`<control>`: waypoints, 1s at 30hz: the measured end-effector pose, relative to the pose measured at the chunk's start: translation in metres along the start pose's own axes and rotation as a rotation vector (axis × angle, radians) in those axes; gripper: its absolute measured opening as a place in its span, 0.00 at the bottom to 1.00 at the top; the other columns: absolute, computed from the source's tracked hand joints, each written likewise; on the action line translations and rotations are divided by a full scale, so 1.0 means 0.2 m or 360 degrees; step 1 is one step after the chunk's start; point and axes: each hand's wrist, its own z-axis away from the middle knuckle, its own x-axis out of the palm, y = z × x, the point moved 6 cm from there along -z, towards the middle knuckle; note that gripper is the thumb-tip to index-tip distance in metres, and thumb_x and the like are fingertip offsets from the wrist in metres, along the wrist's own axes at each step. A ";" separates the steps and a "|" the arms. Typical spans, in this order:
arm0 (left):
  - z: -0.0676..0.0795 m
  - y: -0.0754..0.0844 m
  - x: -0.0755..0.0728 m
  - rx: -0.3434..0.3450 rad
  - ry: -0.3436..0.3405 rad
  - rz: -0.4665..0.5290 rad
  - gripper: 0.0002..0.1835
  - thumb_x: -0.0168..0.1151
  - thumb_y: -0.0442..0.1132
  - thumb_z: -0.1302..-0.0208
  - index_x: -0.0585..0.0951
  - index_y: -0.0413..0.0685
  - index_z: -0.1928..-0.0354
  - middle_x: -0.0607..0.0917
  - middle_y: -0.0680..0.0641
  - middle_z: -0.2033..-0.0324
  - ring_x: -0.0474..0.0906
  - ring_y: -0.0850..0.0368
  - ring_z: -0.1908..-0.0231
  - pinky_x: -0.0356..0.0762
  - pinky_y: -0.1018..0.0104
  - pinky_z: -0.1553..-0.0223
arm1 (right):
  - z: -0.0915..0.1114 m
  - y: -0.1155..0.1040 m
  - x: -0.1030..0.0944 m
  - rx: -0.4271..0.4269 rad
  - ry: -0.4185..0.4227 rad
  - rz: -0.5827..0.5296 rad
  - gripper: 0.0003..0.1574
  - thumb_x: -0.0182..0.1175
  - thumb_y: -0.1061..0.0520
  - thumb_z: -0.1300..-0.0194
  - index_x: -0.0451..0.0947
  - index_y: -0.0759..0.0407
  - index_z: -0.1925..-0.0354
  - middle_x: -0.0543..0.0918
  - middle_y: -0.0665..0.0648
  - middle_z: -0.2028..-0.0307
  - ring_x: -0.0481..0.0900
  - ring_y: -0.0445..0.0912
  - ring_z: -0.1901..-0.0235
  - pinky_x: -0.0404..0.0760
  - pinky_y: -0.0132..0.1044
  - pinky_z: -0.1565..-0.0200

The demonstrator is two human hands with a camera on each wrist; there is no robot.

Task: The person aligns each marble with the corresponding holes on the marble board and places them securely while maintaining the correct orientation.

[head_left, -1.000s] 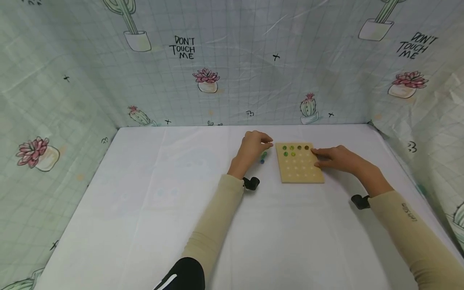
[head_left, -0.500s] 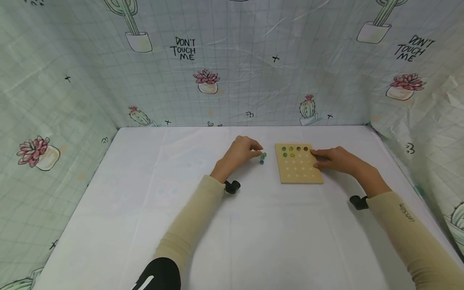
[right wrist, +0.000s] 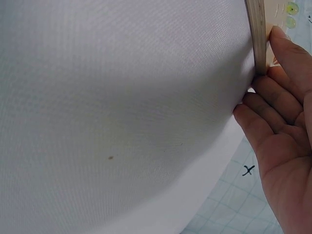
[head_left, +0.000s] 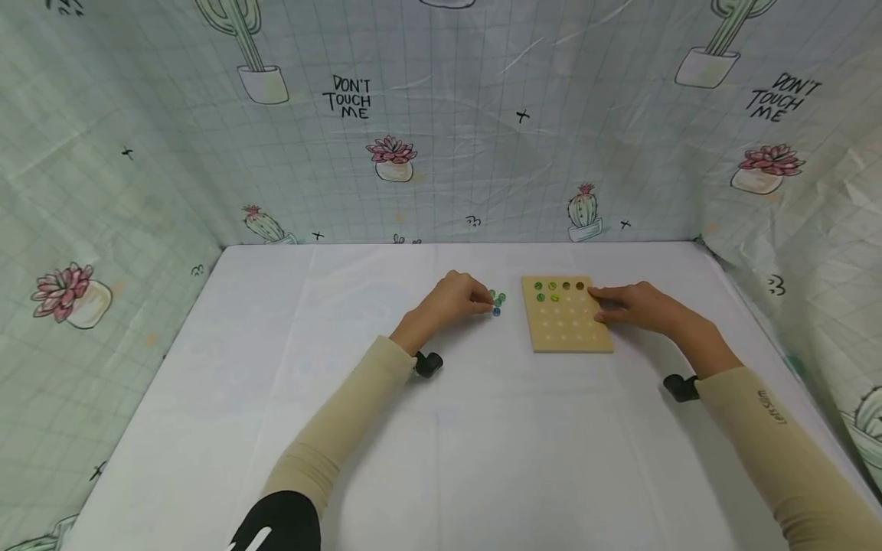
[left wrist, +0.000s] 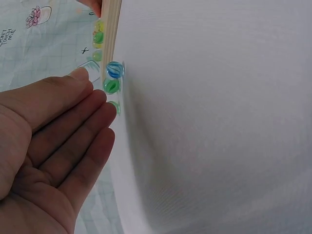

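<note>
A square wooden board with rows of small hollows lies on the table; green, yellow and dark marbles sit in its far rows. Left of it, a small cluster of loose green marbles and a blue marble rests on the cloth. My left hand is right beside this cluster, its fingers fairly straight in the left wrist view, fingertips hiding part of a green marble. With thumb and fingers, my right hand holds the board's right edge; the right wrist view shows the thumb over the top face.
A white cloth covers the table. Patterned sheeting with cactus drawings hangs behind the table and along both sides.
My left hand has drawn back leftward from near the board, then come down to the left side of the loose marbles. The right hand stays on the board's edge.
</note>
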 end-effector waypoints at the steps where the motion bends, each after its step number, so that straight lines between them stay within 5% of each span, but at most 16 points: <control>1: 0.00 0.00 0.00 0.0004 0.0000 -0.0008 0.08 0.71 0.40 0.34 0.91 0.48 0.55 0.90 0.50 0.54 0.85 0.58 0.54 0.82 0.70 0.55 | 0.00 0.00 0.00 -0.0003 0.0002 0.0000 0.43 0.63 0.41 0.29 0.65 0.62 0.27 0.68 0.70 0.31 0.65 0.70 0.32 0.67 0.66 0.34; 11: -0.03 0.01 0.04 0.0018 -0.0040 -0.0062 0.09 0.71 0.40 0.34 0.90 0.47 0.54 0.90 0.49 0.52 0.85 0.56 0.49 0.82 0.68 0.48 | 0.00 -0.01 0.00 -0.0010 0.0000 0.0020 0.43 0.63 0.42 0.29 0.65 0.62 0.27 0.68 0.70 0.31 0.65 0.70 0.32 0.67 0.66 0.35; 30: -0.06 0.06 0.07 0.0080 -0.0090 -0.0279 0.09 0.73 0.38 0.38 0.91 0.47 0.56 0.90 0.52 0.57 0.85 0.61 0.55 0.81 0.72 0.53 | 0.00 -0.01 -0.01 -0.0024 -0.0004 0.0031 0.42 0.63 0.42 0.28 0.65 0.62 0.27 0.68 0.70 0.31 0.66 0.70 0.32 0.67 0.66 0.35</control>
